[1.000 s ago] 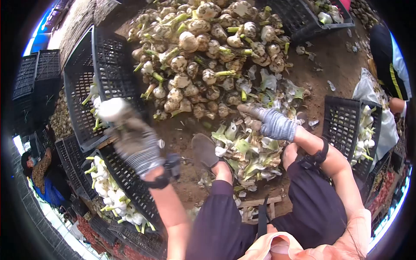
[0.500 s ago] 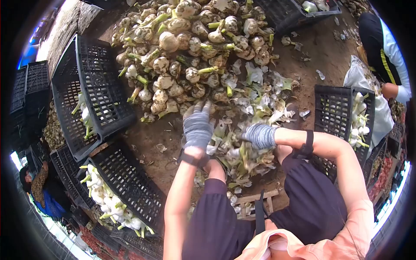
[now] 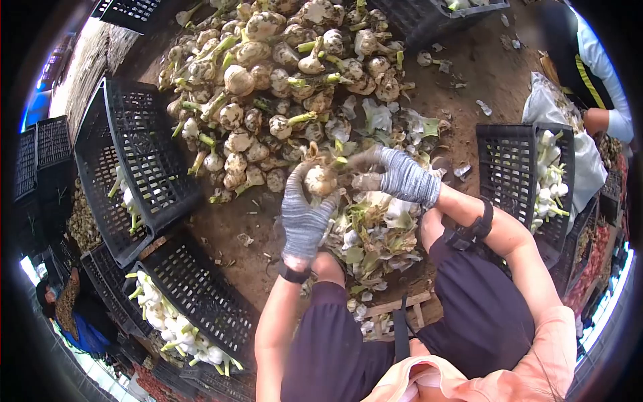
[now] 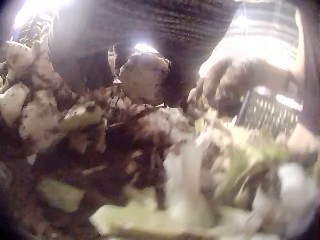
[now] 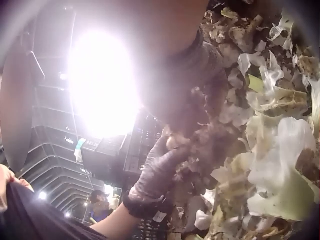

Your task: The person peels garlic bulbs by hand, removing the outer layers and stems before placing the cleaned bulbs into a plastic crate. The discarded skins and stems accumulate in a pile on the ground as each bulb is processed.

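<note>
In the head view a garlic bulb [image 3: 320,181] with dirty outer skin sits between the thumb and fingers of my left hand [image 3: 303,218], in a grey knit glove. The same bulb [image 4: 145,77] shows under the gloved fingers in the left wrist view. My right hand [image 3: 407,179], gloved alike, is just right of the bulb, its blurred thumb and forefinger apart and pointing at it. Below both hands lies a heap of peeled garlic skins [image 3: 375,244]. Beyond them spreads a large pile of unpeeled garlic bulbs [image 3: 268,80] with cut green stems.
Black plastic crates stand around: one tilted crate [image 3: 144,161] at left, one with white garlic [image 3: 177,328] nearer my leg, another crate [image 3: 506,171] at right. A white sack [image 3: 546,100] and another person's arm [image 3: 603,120] are at far right. A small wooden stool [image 3: 402,309] shows between my knees.
My left hand swung a white bulb over to the left crates, came back without it to the pile, and now holds a dirty bulb. My right hand rose from the skins toward this bulb.
</note>
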`<state>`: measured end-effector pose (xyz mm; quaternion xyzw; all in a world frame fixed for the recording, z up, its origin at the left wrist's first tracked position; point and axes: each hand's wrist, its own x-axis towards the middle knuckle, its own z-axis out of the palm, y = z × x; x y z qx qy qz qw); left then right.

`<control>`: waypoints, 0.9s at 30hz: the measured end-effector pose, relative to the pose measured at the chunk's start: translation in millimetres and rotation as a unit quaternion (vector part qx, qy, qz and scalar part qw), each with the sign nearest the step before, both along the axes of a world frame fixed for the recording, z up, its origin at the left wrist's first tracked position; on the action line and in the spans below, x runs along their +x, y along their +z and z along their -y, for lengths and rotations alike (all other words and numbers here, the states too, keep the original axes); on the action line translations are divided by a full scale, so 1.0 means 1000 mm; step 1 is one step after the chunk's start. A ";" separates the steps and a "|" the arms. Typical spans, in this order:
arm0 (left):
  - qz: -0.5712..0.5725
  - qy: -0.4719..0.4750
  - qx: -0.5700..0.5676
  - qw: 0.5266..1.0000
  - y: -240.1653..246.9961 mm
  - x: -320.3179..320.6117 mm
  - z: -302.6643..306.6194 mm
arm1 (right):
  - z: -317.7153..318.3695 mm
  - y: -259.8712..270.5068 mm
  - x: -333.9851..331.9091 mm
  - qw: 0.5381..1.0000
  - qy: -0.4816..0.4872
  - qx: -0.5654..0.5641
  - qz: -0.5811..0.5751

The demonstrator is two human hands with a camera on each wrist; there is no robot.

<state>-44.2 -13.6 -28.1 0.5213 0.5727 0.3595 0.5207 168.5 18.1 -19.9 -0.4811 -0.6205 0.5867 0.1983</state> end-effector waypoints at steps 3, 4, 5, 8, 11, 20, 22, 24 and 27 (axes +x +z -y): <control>-0.012 -0.018 0.051 0.998 0.002 0.013 0.005 | 0.004 0.007 -0.012 0.969 -0.099 -0.091 -0.209; 0.004 -0.015 0.047 0.999 0.010 0.020 0.006 | 0.003 0.016 -0.014 0.980 -0.108 -0.054 -0.158; 0.026 -0.012 0.029 0.999 0.012 0.021 0.005 | 0.000 0.023 -0.012 0.972 -0.123 -0.126 -0.158; 0.058 -0.009 0.007 0.998 0.010 0.023 0.004 | -0.005 0.025 -0.007 0.958 -0.131 -0.193 -0.169; 0.067 -0.011 0.004 0.998 0.012 0.024 0.003 | -0.008 0.024 -0.003 0.968 -0.116 -0.166 -0.146; 0.088 -0.011 -0.023 0.996 0.021 0.023 0.001 | -0.012 0.030 0.003 0.984 -0.070 -0.115 -0.120; 0.130 -0.004 -0.059 0.990 0.023 0.024 0.001 | -0.012 0.029 0.004 0.980 -0.069 -0.132 -0.133; 0.198 0.011 -0.111 0.974 0.031 0.026 -0.001 | -0.010 0.027 0.006 0.967 -0.078 -0.180 -0.165; 0.223 0.021 -0.132 0.966 0.040 0.027 -0.003 | -0.011 0.029 0.008 0.970 -0.071 -0.166 -0.165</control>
